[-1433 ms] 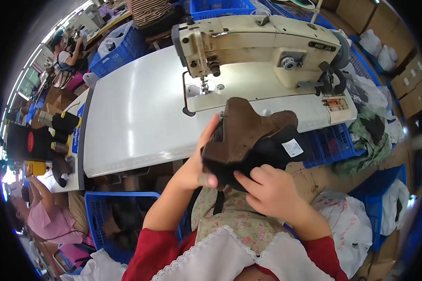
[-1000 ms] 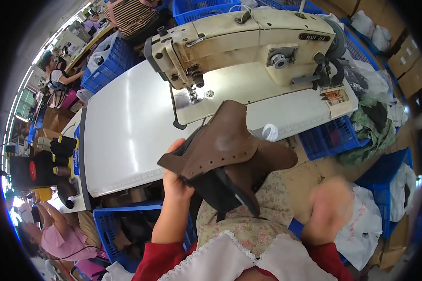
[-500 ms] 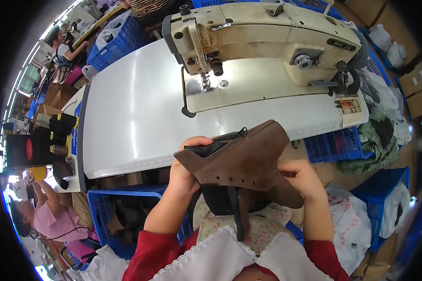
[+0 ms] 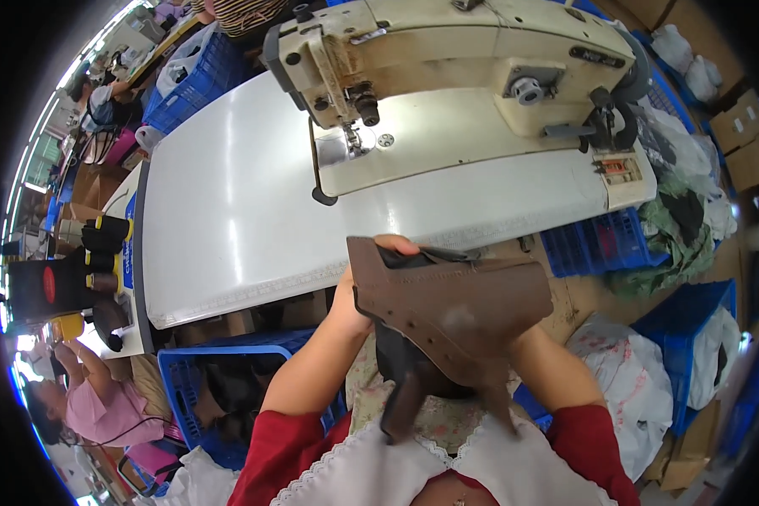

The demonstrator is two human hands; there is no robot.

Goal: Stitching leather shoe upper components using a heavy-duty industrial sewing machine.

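A brown leather boot upper (image 4: 464, 304) with a row of eyelets and a black lining is held up before my chest, over my lap. My left hand (image 4: 352, 305) grips its left end, with fingertips showing over the top edge beside the dark lining. Behind the right end is my right hand (image 4: 533, 341), pressed to the upper, its fingers mostly hidden. Loose brown and black flaps hang below, blurred by motion. Beyond the upper, a cream sewing machine (image 4: 447, 76) stands on a white worktable (image 4: 228, 211).
At the lower left, a blue crate (image 4: 173, 379) contains dark pieces. Another blue crate (image 4: 594, 240) and a white plastic bag (image 4: 624, 379) are on the right. Thread cones (image 4: 105, 244) stand left of the table. A person in pink (image 4: 110, 405) sits at the far left.
The boot upper has turned and tilted, its right end dropping and its loose flaps swinging down. My right hand has moved behind it. The view has shifted slightly.
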